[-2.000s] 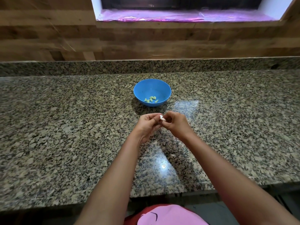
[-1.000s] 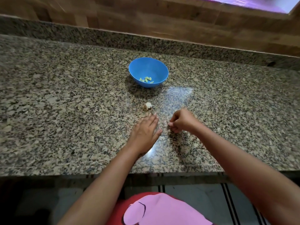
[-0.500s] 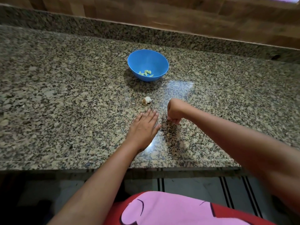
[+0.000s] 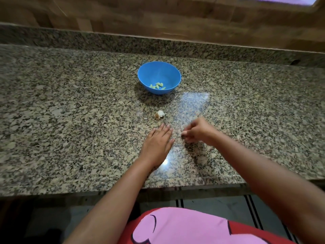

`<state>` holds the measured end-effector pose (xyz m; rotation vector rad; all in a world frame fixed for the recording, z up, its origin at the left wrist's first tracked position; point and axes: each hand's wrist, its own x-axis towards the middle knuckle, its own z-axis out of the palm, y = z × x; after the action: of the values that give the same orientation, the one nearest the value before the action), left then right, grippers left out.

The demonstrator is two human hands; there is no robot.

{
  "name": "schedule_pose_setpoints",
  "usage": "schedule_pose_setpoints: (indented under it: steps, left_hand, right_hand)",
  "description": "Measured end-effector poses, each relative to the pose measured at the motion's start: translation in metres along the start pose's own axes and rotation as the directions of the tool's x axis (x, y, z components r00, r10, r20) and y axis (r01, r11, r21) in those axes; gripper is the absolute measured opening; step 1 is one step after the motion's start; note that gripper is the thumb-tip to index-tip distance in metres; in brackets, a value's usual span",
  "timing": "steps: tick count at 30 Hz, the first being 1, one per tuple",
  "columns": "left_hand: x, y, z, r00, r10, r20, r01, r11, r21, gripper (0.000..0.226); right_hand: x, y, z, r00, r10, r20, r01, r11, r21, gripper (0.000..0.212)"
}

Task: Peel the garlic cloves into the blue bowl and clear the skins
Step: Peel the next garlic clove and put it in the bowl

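My left hand (image 4: pixel 156 141) lies flat on the granite counter (image 4: pixel 70 120), fingers straight and holding nothing. My right hand (image 4: pixel 197 132), just beside it, is blurred with its fingers curled down toward the stone, and I cannot tell if it pinches anything. A papery garlic piece (image 4: pixel 160 114) sits just beyond my fingertips, between them and the blue bowl (image 4: pixel 158 71) holding the peeled cloves (image 4: pixel 157 85).

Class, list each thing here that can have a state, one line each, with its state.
blue bowl, upright on the counter, holds peeled cloves
garlic piece, lying loose on the counter, no hand on it
left hand, flat on the counter, fingers straight
right hand, fingers curled, blurred, grip unclear
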<state>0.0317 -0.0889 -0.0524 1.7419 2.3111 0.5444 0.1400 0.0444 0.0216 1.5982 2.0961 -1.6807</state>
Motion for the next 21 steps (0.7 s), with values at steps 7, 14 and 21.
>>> schedule_pose_setpoints:
  steps: [7, 14, 21]
  left_hand:
    - [0.022, 0.024, -0.025, 0.992, -0.116, 0.054, 0.124, 0.775, -0.619, 0.025]
    - [0.040, 0.026, -0.042, 0.997, -0.064, 0.051, 0.082, 0.746, -0.661, 0.010]
    - [0.044, 0.028, -0.048, 0.997, -0.057, 0.052, 0.077, 0.694, -0.716, 0.016]
  right_hand:
    - [-0.016, 0.024, 0.002, 0.990, -0.035, 0.136, -0.069, 0.718, 0.692, 0.018]
    - [-0.021, 0.014, -0.002, 0.977, -0.068, 0.201, -0.098, 0.697, 0.710, 0.030]
    - [-0.023, -0.002, -0.005, 0.935, -0.106, 0.339, -0.122, 0.800, 0.587, 0.024]
